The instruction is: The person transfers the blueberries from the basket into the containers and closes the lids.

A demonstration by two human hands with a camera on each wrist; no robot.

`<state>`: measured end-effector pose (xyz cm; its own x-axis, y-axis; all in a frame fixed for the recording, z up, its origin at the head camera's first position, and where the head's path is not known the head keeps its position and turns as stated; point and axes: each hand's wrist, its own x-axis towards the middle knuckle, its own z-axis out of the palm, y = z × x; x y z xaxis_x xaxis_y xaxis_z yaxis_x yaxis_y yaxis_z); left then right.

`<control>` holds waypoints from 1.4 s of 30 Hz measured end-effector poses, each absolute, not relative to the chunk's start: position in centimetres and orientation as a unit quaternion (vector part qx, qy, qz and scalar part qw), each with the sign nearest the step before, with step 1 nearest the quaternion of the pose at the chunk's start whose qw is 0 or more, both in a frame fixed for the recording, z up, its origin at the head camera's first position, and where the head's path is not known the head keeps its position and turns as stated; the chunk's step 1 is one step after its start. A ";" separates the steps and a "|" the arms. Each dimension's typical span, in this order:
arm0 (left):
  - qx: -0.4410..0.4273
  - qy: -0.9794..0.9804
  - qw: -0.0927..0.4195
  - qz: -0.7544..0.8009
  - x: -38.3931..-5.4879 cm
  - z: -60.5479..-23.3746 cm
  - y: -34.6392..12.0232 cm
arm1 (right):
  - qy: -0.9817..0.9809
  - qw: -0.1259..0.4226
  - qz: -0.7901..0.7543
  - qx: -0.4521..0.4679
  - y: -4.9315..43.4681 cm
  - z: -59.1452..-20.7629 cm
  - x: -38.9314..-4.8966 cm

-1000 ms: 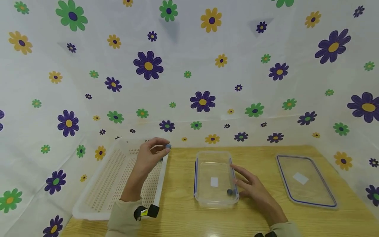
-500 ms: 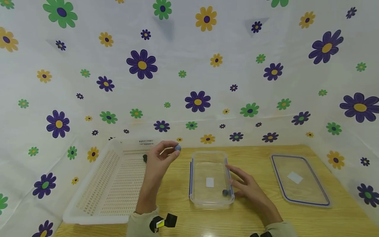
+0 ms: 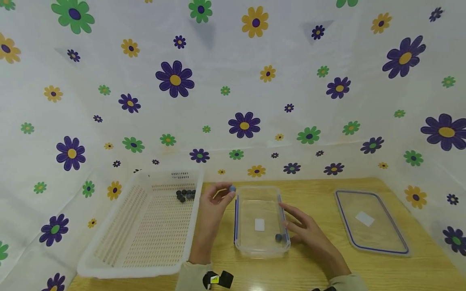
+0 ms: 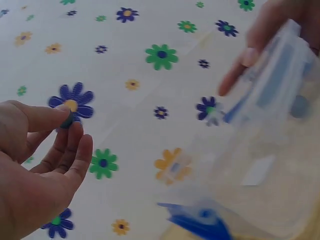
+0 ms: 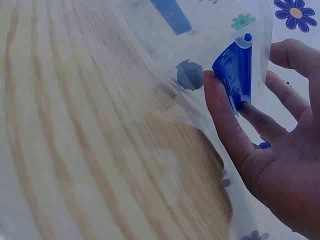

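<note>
The left hand (image 3: 212,208) pinches a small, round, dusty-blue berry (image 3: 232,188) between thumb and fingertips, its other fingers loosely bent beneath. In the head view this berry shows just beside the far left corner of a clear rectangular plastic container (image 3: 251,208); the left wrist view shows a gap between the two.

The right hand (image 3: 311,232) is spread with fingers extended, resting against the container's right side; the right wrist view shows its thumb and a finger at a glossy blue plastic latch (image 5: 237,72). Inside the container, near its front right corner, lies a second round, dark blue berry (image 3: 278,237), and a white rectangular label (image 3: 259,224) shows near the middle.

To the left stands a white perforated plastic basket (image 3: 156,230), with a cluster of small dark berries (image 3: 183,194) gathered toward its far right corner. Well to the right of the container, a clear plastic lid with a blue rim seal (image 3: 378,234) lies flat on the yellowish wood-grain tabletop (image 3: 291,270). Behind everything hangs a white sheet printed with purple, green and orange flowers (image 3: 218,60). A beige sleeve (image 3: 185,277) covers the left forearm.
</note>
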<state>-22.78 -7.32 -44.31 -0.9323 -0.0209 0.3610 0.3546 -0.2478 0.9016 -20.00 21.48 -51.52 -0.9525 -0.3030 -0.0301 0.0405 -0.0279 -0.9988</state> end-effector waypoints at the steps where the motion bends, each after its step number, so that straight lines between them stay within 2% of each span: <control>1: -0.135 -0.602 0.116 -0.779 -22.9 -44.7 -7.0 | 0.686 0.122 -0.710 -0.099 21.5 -51.5 -20.0; 11: -0.151 -0.644 0.057 -0.748 -23.4 -48.3 -4.7 | 0.680 0.125 -0.715 -0.107 21.4 -51.5 -20.0; 24: -0.193 -0.693 0.060 -0.692 -23.3 -48.6 -4.4 | 0.689 0.124 -0.709 -0.090 21.4 -51.4 -19.9; 42: -0.190 -0.715 0.056 -0.671 -23.1 -48.0 -4.2 | 0.682 0.133 -0.713 -0.091 21.5 -51.5 -20.0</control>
<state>-23.09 -4.17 -47.96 -0.9218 0.1955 0.3346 0.3463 0.0278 0.9377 -19.99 21.48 -51.53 -0.9481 -0.3136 -0.0518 0.0656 -0.0333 -0.9973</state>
